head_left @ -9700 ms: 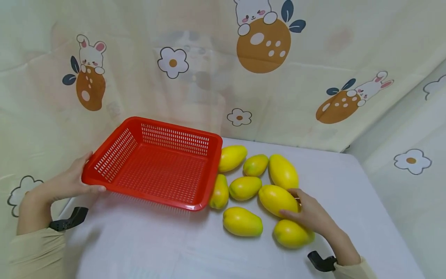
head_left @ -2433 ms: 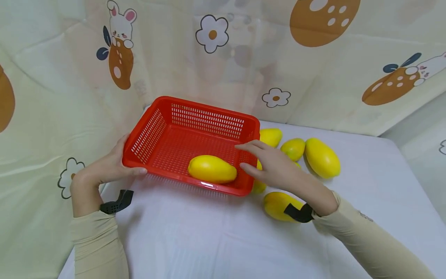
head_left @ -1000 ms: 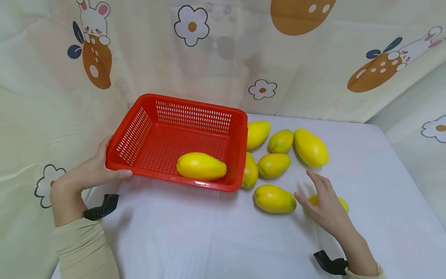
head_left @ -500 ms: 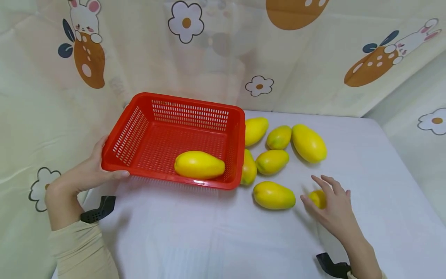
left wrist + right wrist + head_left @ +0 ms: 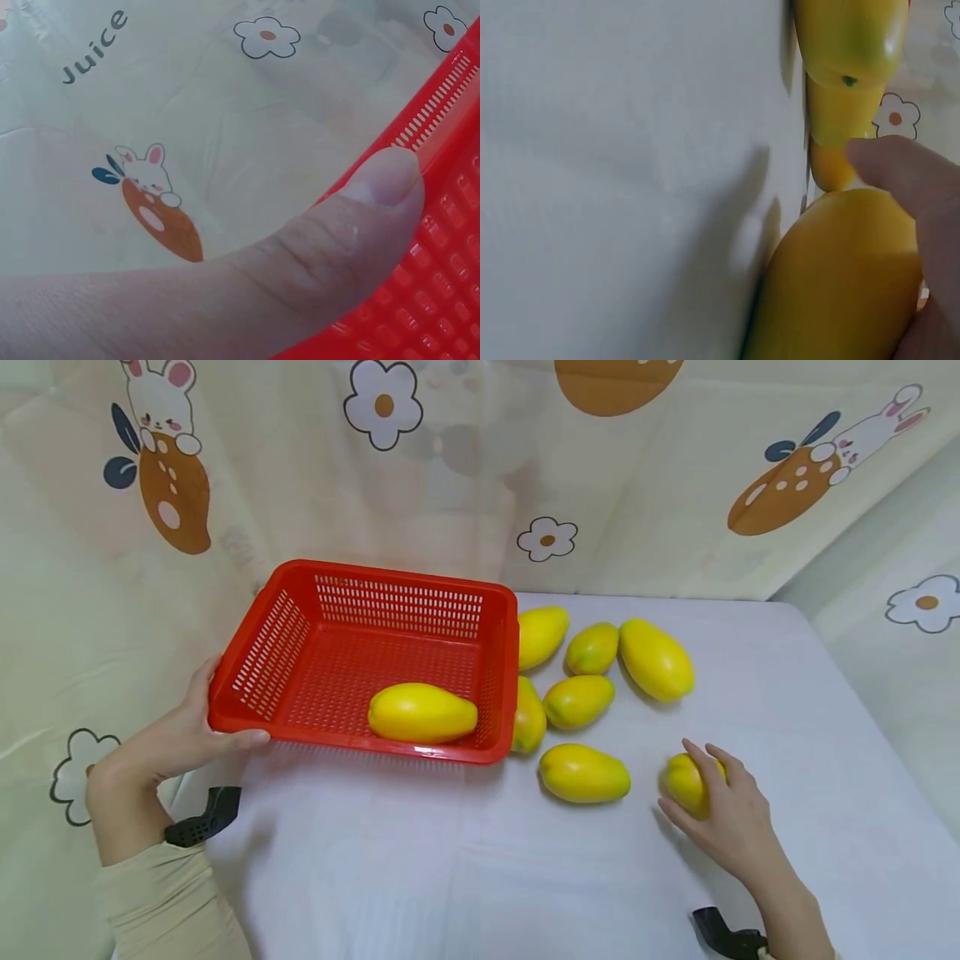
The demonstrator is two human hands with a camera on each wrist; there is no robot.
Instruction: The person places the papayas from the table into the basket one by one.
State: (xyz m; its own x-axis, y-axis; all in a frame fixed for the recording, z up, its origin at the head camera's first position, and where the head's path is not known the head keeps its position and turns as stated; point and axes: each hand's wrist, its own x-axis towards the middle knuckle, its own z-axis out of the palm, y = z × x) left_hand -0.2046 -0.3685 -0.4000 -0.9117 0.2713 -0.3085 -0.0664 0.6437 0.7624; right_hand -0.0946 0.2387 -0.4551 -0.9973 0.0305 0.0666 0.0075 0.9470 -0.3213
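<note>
My left hand (image 5: 180,731) grips the left end of a red plastic basket (image 5: 363,743), thumb over the near rim; the other fingers are hidden. In the left wrist view the thumb (image 5: 352,225) lies along the red rim. Inside the basket, near its front right corner, lies one yellow mango (image 5: 422,714). My right hand (image 5: 731,822) is spread over another mango (image 5: 684,783) on the table, fingers beyond it and thumb on its near left side. The right wrist view has this mango (image 5: 840,277) under the thumb (image 5: 907,172), which looks straight.
Several more mangoes lie right of the basket, among them a big one (image 5: 656,660) at the back and one (image 5: 585,773) nearer the front. A white cloth covers the table (image 5: 480,877). A printed curtain (image 5: 450,510) hangs behind.
The basket now holds a mango; it held none in the oldest frame. My right hand has drawn back from the basket and come down around the front right mango. My left hand keeps its hold.
</note>
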